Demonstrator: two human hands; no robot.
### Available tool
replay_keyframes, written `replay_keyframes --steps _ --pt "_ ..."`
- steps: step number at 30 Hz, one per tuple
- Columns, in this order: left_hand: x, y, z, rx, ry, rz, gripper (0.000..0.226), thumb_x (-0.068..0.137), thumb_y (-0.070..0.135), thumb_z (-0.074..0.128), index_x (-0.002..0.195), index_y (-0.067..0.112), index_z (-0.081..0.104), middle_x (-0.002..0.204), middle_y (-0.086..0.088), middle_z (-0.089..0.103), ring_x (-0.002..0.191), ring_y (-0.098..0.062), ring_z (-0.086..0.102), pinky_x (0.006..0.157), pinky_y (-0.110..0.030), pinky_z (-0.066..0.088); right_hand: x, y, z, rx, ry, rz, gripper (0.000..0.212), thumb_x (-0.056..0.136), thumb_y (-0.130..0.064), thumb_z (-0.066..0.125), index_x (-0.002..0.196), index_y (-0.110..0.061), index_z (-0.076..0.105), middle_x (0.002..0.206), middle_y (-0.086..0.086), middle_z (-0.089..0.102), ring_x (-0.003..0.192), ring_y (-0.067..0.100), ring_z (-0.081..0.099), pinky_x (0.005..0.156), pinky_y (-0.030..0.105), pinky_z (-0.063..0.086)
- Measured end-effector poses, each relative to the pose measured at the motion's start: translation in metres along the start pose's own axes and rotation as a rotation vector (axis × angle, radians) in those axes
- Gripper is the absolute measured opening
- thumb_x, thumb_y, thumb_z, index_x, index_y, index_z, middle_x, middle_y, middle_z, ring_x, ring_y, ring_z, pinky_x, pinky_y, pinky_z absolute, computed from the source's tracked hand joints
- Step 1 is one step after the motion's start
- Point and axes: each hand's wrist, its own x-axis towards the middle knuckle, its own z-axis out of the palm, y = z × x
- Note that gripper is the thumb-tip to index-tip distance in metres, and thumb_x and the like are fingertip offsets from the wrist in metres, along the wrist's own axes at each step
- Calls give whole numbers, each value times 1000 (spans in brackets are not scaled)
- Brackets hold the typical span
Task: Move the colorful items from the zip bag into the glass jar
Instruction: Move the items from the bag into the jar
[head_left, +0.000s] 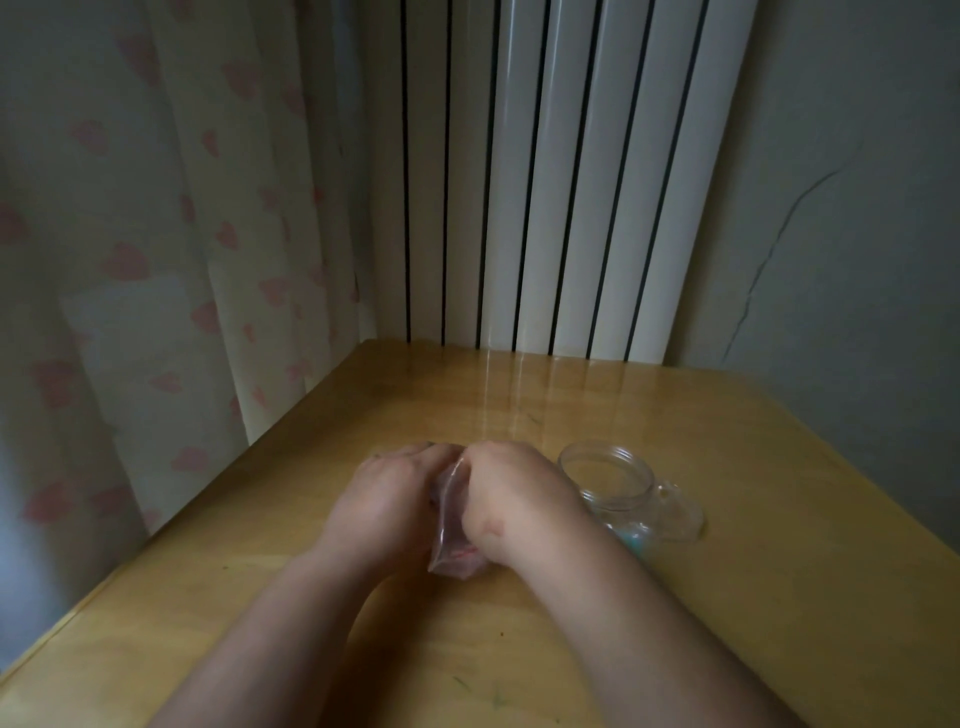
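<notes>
A small clear zip bag (451, 525) stands between my two hands near the middle of the wooden table (779, 597). Reddish items show faintly through its lower part. My left hand (387, 496) grips the bag's left side and my right hand (511, 499) grips its right side, both at the top edge. Just right of my right hand stands an open glass jar (610, 478). Something pale teal (631, 538) shows at the jar's base, partly hidden by my right forearm.
A clear glass lid (675, 512) lies on the table against the jar's right side. A white ribbed radiator (545, 208) stands behind the table. A curtain with pink hearts (156, 260) hangs along the table's left edge.
</notes>
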Motion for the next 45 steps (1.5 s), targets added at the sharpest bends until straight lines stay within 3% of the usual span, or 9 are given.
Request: replay_keyframes --steps 3,7,14,18,24,29,34,38,45 --pt "0 3 -2 5 -6 9 71 62 62 45 125 32 61 113 7 68 102 -19 64 82 -30 45 -6 13 -20 119 129 0 17 90 -20 61 104 -29 61 102 -3 63 90 20 61 70 29 48" --pt "0 6 -3 -10 -45 -5 76 62 70 45 127 34 60 119 9 66 108 -18 62 89 -33 47 -7 43 -49 258 176 5 15 86 -22 66 95 -34 63 104 -10 64 92 13 61 82 38 54" --pt "0 8 5 75 -10 39 57 72 31 74 127 35 60 121 12 64 108 -16 62 90 -35 48 -8 76 -69 182 175 190 32 73 -10 74 102 -23 71 104 -4 59 81 12 58 62 25 47" --pt "-1 10 6 87 22 61 59 73 26 75 129 36 58 124 15 62 114 -12 58 92 -34 46 -9 77 -69 91 121 281 20 71 -6 73 90 -11 76 121 3 59 81 18 64 83 42 57" --pt "-1 10 6 25 30 40 52 80 17 71 129 29 61 128 9 61 116 -16 57 95 -32 46 -5 58 -55 182 215 48 30 83 -8 64 67 -33 63 95 -9 67 95 13 63 90 31 51" --pt "-1 8 6 8 3 37 38 83 23 66 121 27 65 119 7 65 109 -18 61 89 -34 50 -4 19 -34 152 -60 -90 37 88 0 52 96 -26 77 106 -4 71 96 16 67 88 33 55" --pt "-1 7 7 -12 3 7 39 74 42 69 111 31 66 106 13 64 97 -11 60 79 -25 45 6 12 -1 -3 -204 -83 24 87 -7 58 102 -15 74 102 5 70 90 25 67 79 31 56" --pt "2 1 13 5 4 -23 23 75 23 69 98 28 70 101 10 67 93 -14 64 72 -24 45 8 8 15 -78 -235 -87 28 78 -18 74 106 -14 70 101 7 66 86 27 62 70 27 48" --pt "2 -1 16 -10 7 -6 28 76 18 64 101 31 71 105 11 68 95 -14 64 76 -29 51 16 1 40 -154 -231 2 66 75 -26 81 134 -15 53 137 7 47 121 39 53 91 56 52"
